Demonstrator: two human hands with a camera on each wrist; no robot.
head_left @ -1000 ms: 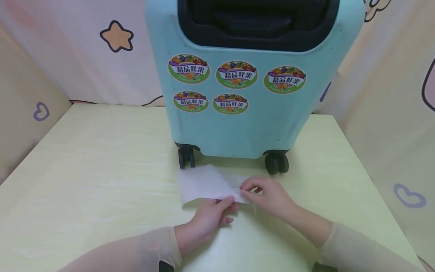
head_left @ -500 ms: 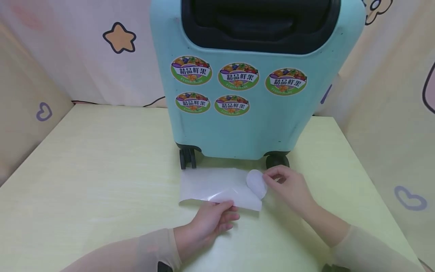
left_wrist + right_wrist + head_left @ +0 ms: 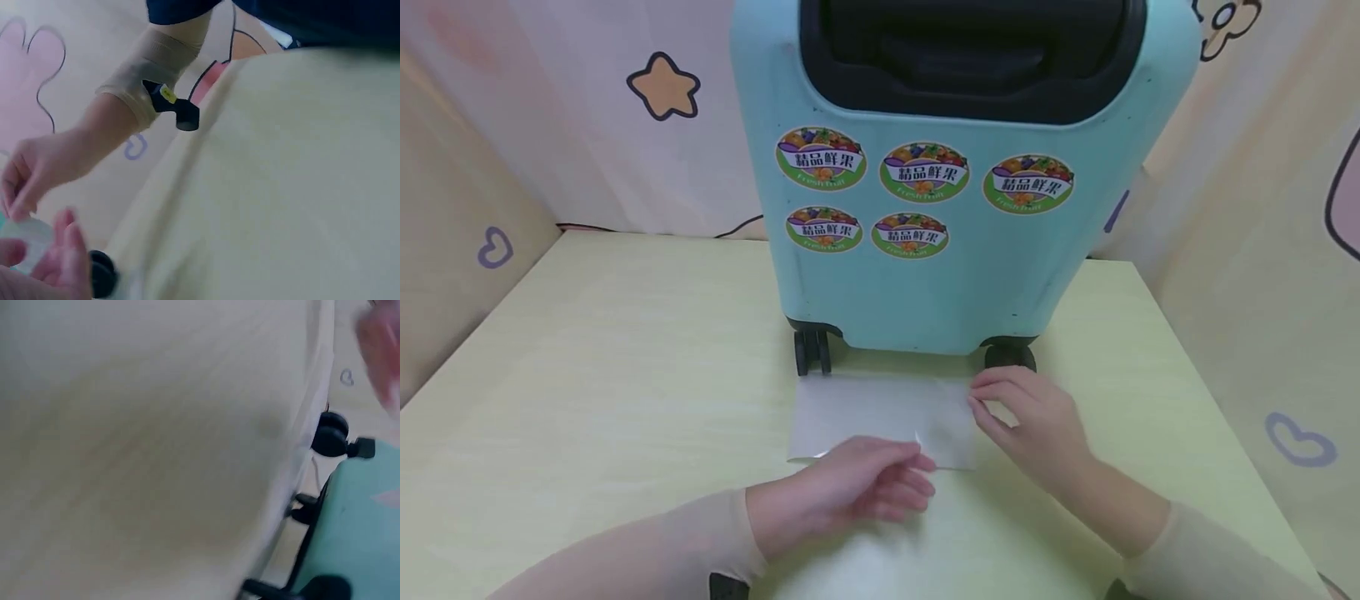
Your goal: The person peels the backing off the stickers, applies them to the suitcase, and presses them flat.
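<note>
My right hand point(image 3: 1037, 421) pinches a pale oval sticker point(image 3: 30, 230) between thumb and forefinger, its whitish face showing in the left wrist view. From the head it can hardly be made out against the white backing sheet point(image 3: 857, 408), which lies on the table in front of the suitcase. Over the sheet's near edge hovers my left hand point(image 3: 857, 483), fingers loosely extended and gripping nothing. The light blue suitcase point(image 3: 970, 283) stands upright, with several oval fruit stickers point(image 3: 823, 158) in two rows on its front: a full upper row and two below.
Black caster wheels point(image 3: 812, 352) carry the suitcase on the pale yellow table point(image 3: 625, 375). A black recessed panel point(image 3: 970, 67) fills its upper front. Patterned curtains point(image 3: 550, 125) enclose the table at the back and sides.
The right hand has peeled an oval sticker off the sheet and drawn it to the right. My left hand has let go of the sheet, which now lies flatter.
</note>
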